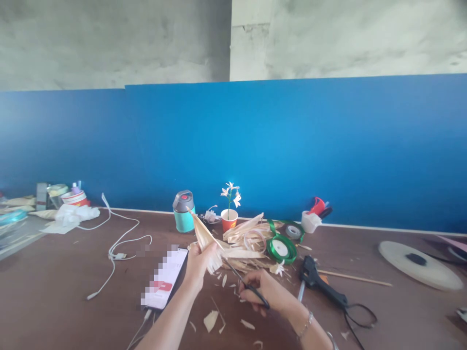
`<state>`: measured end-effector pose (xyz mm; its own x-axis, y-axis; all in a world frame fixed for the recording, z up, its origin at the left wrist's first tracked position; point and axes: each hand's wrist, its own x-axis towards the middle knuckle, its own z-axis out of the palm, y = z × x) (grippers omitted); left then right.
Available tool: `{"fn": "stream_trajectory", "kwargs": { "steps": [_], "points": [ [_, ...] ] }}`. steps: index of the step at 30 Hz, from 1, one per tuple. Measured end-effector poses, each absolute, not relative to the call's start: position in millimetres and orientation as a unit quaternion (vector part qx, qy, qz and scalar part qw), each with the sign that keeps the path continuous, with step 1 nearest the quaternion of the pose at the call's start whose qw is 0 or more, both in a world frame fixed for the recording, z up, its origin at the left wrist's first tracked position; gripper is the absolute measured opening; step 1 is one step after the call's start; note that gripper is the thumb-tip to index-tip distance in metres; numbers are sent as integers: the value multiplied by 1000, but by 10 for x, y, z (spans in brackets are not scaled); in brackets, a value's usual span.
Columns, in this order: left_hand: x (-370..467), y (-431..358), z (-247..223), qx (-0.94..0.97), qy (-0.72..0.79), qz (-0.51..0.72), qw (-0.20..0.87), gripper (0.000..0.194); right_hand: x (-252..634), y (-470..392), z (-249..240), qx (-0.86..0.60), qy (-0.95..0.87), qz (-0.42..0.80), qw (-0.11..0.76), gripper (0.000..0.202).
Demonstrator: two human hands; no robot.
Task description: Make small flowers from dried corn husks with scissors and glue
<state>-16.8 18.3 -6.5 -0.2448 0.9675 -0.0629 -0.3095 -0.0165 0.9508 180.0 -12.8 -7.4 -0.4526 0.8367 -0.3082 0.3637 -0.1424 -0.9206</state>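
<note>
My left hand (199,261) is closed around a dried corn husk (204,233), whose pointed tip rises up and to the left. In my right hand (264,290) is a pair of scissors (251,288) with dark handles, the blades pointing up-left toward the lower edge of the husk. Whether the blades touch the husk I cannot tell. Cut husk scraps (210,321) lie on the table below my hands. Behind them is a pile of husks (248,231), with a small white husk flower (278,268) at its right end.
A phone (164,282) lies beside my left forearm. Behind stand a teal container (184,214) and a paper cup (229,221) with a flower stem. To the right are green ribbon (291,252), a glue gun (317,279), a wooden stick (359,278) and a round disc (419,265). White cables (113,243) lie left.
</note>
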Motion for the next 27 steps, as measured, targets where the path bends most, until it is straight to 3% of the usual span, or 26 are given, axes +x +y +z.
{"fn": "stream_trajectory", "kwargs": {
  "steps": [27],
  "points": [
    [-121, 161, -71, 341, 456, 636, 521, 30, 1788, -180, -26, -477, -629, 581, 199, 14]
  ]
}}
